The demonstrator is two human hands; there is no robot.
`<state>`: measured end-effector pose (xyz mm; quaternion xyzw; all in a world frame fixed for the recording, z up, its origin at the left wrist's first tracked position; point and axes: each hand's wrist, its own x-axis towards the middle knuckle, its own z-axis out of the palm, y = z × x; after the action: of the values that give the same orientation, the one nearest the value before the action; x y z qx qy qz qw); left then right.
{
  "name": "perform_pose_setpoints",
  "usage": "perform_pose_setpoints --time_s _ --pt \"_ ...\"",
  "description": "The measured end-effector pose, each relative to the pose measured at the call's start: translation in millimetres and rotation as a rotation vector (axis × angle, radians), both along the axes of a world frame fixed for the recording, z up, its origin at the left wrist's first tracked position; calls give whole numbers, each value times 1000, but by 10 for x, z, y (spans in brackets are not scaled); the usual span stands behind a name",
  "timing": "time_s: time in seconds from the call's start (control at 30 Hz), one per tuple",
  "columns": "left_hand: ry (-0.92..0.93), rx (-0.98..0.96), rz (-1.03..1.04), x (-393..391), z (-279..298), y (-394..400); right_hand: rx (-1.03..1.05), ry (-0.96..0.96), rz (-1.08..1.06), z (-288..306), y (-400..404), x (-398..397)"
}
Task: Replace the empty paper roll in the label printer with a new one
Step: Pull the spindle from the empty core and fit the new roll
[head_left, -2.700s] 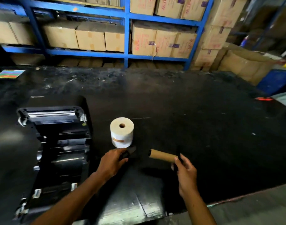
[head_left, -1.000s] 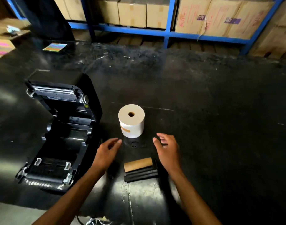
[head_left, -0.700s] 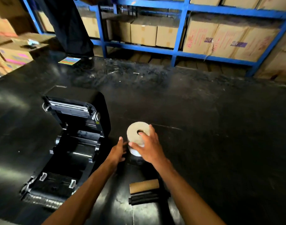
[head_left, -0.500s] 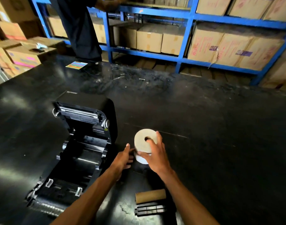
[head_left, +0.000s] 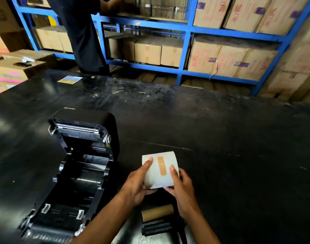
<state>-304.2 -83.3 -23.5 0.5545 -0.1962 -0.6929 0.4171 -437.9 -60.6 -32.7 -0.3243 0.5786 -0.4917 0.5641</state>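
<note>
Black and scuffed, the worktable [head_left: 221,147] no longer carries the new paper roll [head_left: 160,170]: half a second ago it stood on end there under the right hand [head_left: 181,188], and now both hands have it lifted and tipped on its side, the left hand [head_left: 137,184] and right closed around its near end with fingers along the wrap either side of the tan sealing tape [head_left: 161,166]. Just near of the hands lie the empty cardboard core [head_left: 157,212] and black spindle [head_left: 157,227], and to the left the label printer [head_left: 76,166] gapes open with its bay bare, so I judge the old roll is out and peeling the tape comes next.
</note>
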Motion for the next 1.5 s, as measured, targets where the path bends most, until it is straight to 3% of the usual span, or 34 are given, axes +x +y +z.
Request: perform_pose_setpoints --time_s 0.17,0.27,0.4,0.53,0.7,0.9,1.2,1.4,1.5 --pt "-60 -135 35 -73 90 177 -229 583 -92 -2 142 -165" --pt "-144 -245 26 -72 138 286 -452 755 -88 100 174 -147" --pt "-251 -371 -4 -59 205 389 -508 813 -20 177 254 -66" --pt "-301 -421 29 -41 289 460 -622 847 -112 239 333 -38" --pt "-341 -429 27 -2 358 545 -621 781 -110 285 387 -41" --pt "-161 -268 13 23 490 583 -747 842 133 310 447 -110" --pt "-130 -149 -25 31 541 683 -979 1006 97 285 446 -208" --pt "-110 -116 50 1 529 692 -1264 1170 -57 230 440 -204" --pt "-95 -95 81 -14 528 694 -1330 1217 -30 219 445 -183"
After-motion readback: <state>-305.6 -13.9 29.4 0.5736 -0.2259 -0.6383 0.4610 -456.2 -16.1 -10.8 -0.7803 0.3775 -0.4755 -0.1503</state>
